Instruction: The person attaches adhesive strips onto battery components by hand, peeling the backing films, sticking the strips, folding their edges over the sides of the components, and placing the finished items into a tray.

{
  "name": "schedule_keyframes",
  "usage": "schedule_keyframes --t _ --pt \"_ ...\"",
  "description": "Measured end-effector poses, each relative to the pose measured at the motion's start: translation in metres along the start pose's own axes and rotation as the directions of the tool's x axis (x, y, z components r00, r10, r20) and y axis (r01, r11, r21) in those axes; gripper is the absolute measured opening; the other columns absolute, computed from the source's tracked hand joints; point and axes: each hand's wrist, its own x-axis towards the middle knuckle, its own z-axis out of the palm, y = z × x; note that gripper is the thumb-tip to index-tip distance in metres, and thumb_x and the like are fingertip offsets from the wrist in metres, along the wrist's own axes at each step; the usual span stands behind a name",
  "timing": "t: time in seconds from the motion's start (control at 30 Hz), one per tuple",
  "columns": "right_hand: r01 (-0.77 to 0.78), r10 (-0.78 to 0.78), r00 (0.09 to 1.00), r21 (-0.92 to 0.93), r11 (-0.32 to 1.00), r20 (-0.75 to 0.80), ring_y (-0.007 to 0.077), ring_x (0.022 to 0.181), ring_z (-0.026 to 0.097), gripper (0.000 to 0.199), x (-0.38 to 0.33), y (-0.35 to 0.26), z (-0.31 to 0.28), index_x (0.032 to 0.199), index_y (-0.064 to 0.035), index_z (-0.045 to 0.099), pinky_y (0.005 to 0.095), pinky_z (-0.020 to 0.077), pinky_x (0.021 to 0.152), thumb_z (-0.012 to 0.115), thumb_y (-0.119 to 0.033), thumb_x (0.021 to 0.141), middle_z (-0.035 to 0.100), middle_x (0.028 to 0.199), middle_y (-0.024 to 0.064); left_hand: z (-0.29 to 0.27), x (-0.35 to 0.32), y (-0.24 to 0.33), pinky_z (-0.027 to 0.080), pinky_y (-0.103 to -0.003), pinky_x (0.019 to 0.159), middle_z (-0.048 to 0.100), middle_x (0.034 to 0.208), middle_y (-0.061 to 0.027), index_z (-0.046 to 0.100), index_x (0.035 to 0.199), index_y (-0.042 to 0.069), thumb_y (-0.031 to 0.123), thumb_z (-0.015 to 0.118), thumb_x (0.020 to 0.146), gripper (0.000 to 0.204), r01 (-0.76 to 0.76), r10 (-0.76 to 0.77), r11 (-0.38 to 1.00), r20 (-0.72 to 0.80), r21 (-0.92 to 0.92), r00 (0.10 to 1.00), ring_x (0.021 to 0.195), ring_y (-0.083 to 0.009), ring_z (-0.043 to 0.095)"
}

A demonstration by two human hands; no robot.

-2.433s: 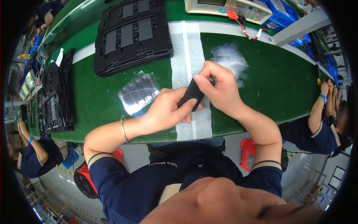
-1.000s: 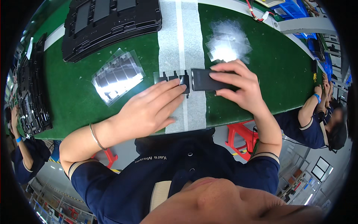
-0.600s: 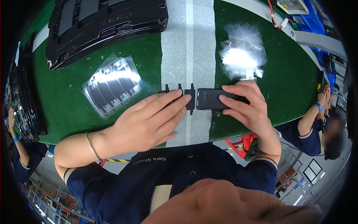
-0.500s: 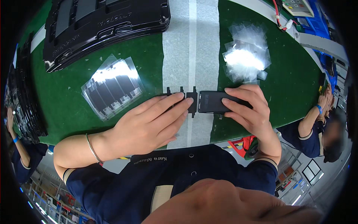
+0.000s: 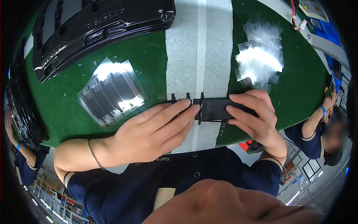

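My left hand (image 5: 154, 128) lies over a row of small black tabbed pieces (image 5: 201, 98), fingertips pressed on them and thumb hidden. Their narrow tabs stick up past the index and middle fingers. From the other side, my right hand (image 5: 257, 115) grips a flat black rectangular block (image 5: 215, 108) by its right end, fingers on top. Faint light print marks the block's upper face. Its left end meets the rightmost tabbed piece, and whether it goes under or only butts against it I cannot tell. Both lie around a pale paper strip (image 5: 182, 48) running across the table.
Beyond my left hand lies a fanned stack of clear films with dark stripes (image 5: 112, 93). A pile of clear sheets (image 5: 259, 56) sits beyond my right hand. Large glossy black moulded panels (image 5: 104, 30) are stacked at the far left. Co-workers' hands show at both sides.
The gap between the black block and the rightmost tabbed piece has closed, and the two now meet. My hands keep their holds. The whole view has shifted slightly.
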Motion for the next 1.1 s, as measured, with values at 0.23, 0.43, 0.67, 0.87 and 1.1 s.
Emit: schedule_keyframes --t 0.23,0.43,0.67,0.87,1.1 --pt "-0.002 0.002 1.0 -0.015 1.0 0.004 0.0232 0.086 0.051 0.038 -0.0005 -0.0019 0.0007 0.093 -0.0026 0.068 0.0294 0.0462 0.068 0.073 -0.013 0.057 0.06 0.103 0.0112 -0.0007 -0.001 0.0005 0.048 -0.035 0.083 0.051 0.12 -0.0166 0.058 0.099 -0.003 0.025 0.061 0.067 0.043 0.002 -0.002 1.0 -0.005 -0.016 1.0 0.112 -0.0304 0.046" --pt "-0.001 0.001 1.0 -0.014 1.0 0.005 0.0232 0.086 0.052 0.038 0.0008 -0.0014 0.0012 0.093 -0.0026 0.068 0.0297 0.0463 0.068 0.073 -0.013 0.057 0.06 0.104 0.0112 -0.0005 -0.0012 -0.0002 0.047 -0.035 0.083 0.051 0.119 -0.0169 0.058 0.1 -0.003 0.025 0.061 0.067 0.043 0.007 -0.007 1.0 0.003 -0.023 1.0 0.112 -0.0303 0.047" --pt "-0.02 0.02 1.0 -0.03 0.999 0.01 0.0237 0.086 0.052 0.038 0.0003 -0.0021 -0.0004 0.093 -0.0028 0.068 0.0301 0.0463 0.069 0.073 -0.012 0.056 0.06 0.103 0.0111 -0.0001 0.0011 -0.0014 0.047 -0.036 0.082 0.051 0.119 -0.0172 0.058 0.099 -0.003 0.025 0.059 0.069 0.041 -0.009 0.009 1.0 -0.012 -0.016 1.0 0.111 -0.0307 0.047" --pt "-0.026 0.026 1.0 -0.028 0.999 0.015 0.0237 0.086 0.052 0.038 0.0009 -0.0031 -0.0006 0.093 -0.0031 0.067 0.0307 0.0462 0.069 0.073 -0.011 0.056 0.06 0.103 0.0108 -0.0013 0.0011 -0.0012 0.047 -0.036 0.082 0.051 0.119 -0.0176 0.058 0.099 -0.004 0.025 0.06 0.068 0.042 -0.004 0.004 1.0 -0.008 -0.03 1.0 0.111 -0.0311 0.046" --pt "-0.021 0.021 1.0 -0.03 0.999 0.004 0.0239 0.086 0.052 0.038 0.0012 -0.0036 0.0003 0.093 -0.0037 0.068 0.0312 0.0461 0.069 0.073 -0.012 0.057 0.06 0.103 0.0111 -0.001 0.0003 -0.0005 0.048 -0.037 0.081 0.05 0.12 -0.0175 0.057 0.1 -0.004 0.024 0.061 0.067 0.044 0.001 -0.002 0.999 -0.01 -0.05 1.0 0.112 -0.0315 0.046"
